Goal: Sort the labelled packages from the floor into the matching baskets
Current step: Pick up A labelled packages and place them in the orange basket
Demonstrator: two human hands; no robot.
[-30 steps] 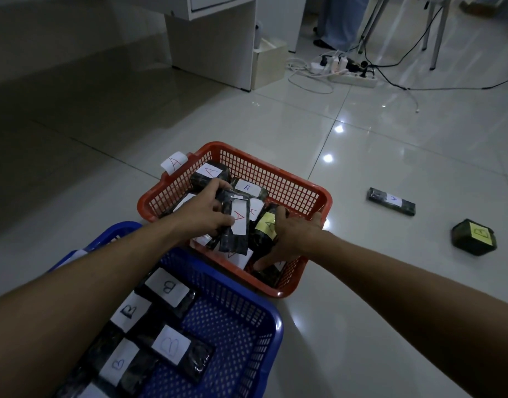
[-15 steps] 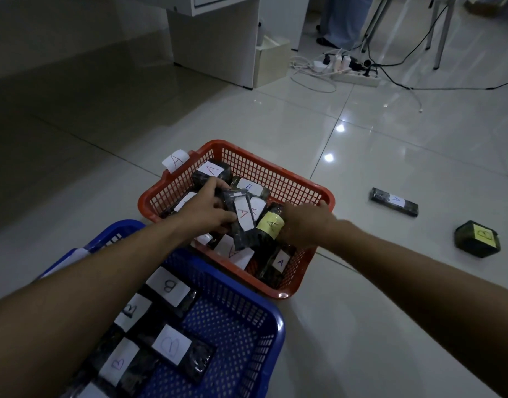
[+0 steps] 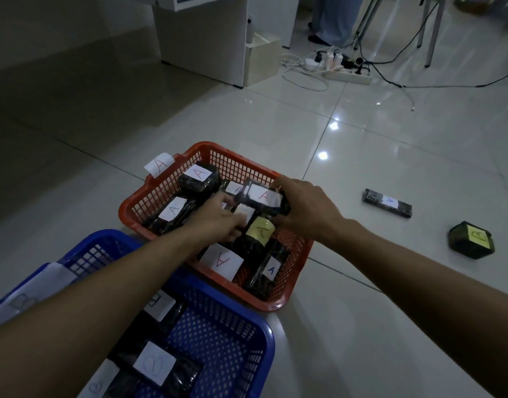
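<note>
Dim room, glossy tiled floor (image 3: pixel 362 326). Red basket (image 3: pixel 161 196) up front with a paper "A" tag (image 3: pixel 158 166) on its far-left rim, pretty full of dark wrapped packages, all labelled A. Blue basket (image 3: pixel 255 366) nearer the camera, touching or nearly touching the red one, holding dark packages with B labels.

Right hand (image 3: pixel 307 211) over the red basket, fingers curled round a dark package with a red A label (image 3: pixel 261 196), held up above the rest, so that grip is closed on it. Left hand (image 3: pixel 218 222) reaching into the same basket right beside it, fingers bent down onto a white-labelled package (image 3: pixel 245 211); looks like a pinch, but can't tell for sure, fingertips mostly hidden. Just under both hands, a yellow-labelled A package (image 3: pixel 260 231).

Out on the floor to the right, well apart from the baskets: a long flat package marked A (image 3: pixel 387 203), and nearer the edge a chunky package with a yellow B label (image 3: pixel 471 239).

Farther back: white cabinet (image 3: pixel 204 38), power strip (image 3: pixel 350 73) with a tangle of cables, metal chair legs (image 3: pixel 432 33).
</note>
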